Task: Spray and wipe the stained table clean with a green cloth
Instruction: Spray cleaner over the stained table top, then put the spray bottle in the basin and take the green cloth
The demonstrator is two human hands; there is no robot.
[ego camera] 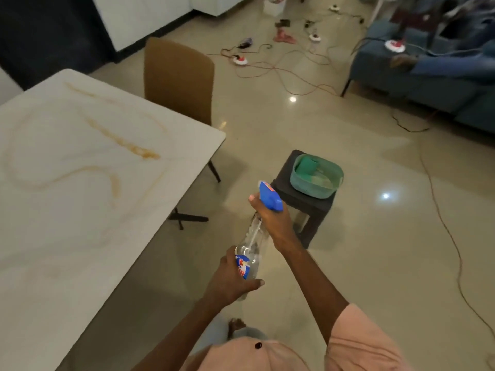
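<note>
A clear spray bottle (pixel 253 243) with a blue trigger head is held in front of me above the floor, to the right of the table. My left hand (pixel 233 279) grips its lower body by the label. My right hand (pixel 272 218) grips the neck just under the blue head. The white table (pixel 80 210) fills the left side and carries curved orange-brown stains (pixel 126 141). A green cloth (pixel 308 166) lies inside a green basin (pixel 316 176) on a dark stool (pixel 308 210) beyond the bottle.
A brown chair (pixel 178 79) stands at the table's far side. Cables (pixel 281 68) and power strips trail across the glossy floor. A blue sofa (pixel 428 76) with a person lying on it is at the upper right.
</note>
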